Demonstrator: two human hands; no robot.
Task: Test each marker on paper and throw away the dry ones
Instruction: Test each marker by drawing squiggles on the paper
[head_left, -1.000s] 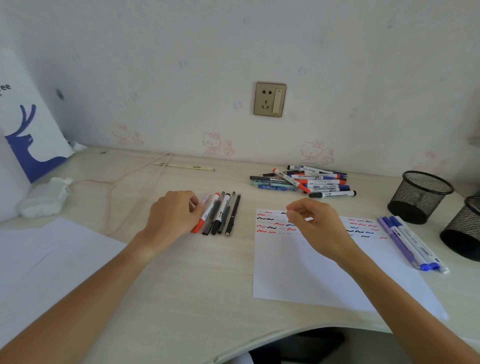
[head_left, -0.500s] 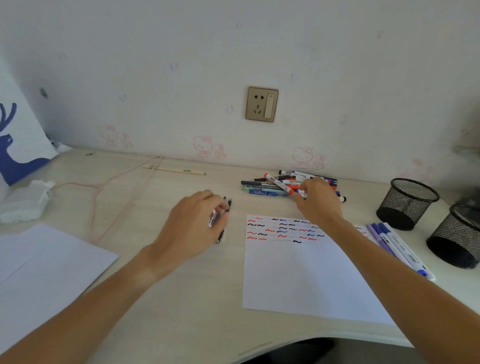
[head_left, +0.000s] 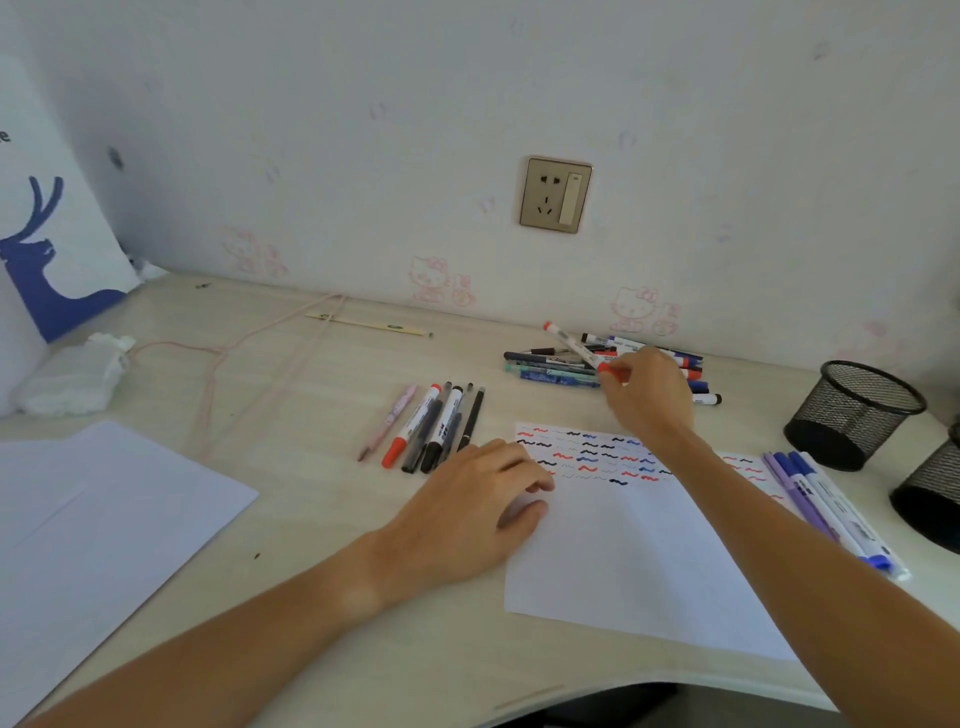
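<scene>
- right hand (head_left: 647, 397) now pinching red-capped marker (head_left: 574, 348) off pile (head_left: 561, 370) at 1 o'clock, next test
- left hand (head_left: 475, 512) left sorted row (head_left: 431, 426), fingers loosely curled, empty, on test paper (head_left: 634, 551) edge

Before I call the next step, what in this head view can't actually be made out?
- Pile of markers: the right hand covers its middle, so no count.
- Right mesh cup: cut off by the frame edge; contents unseen.
- Faint squiggles on test paper: too small to judge.
- Marker labels: too small and blurred to read.
</scene>
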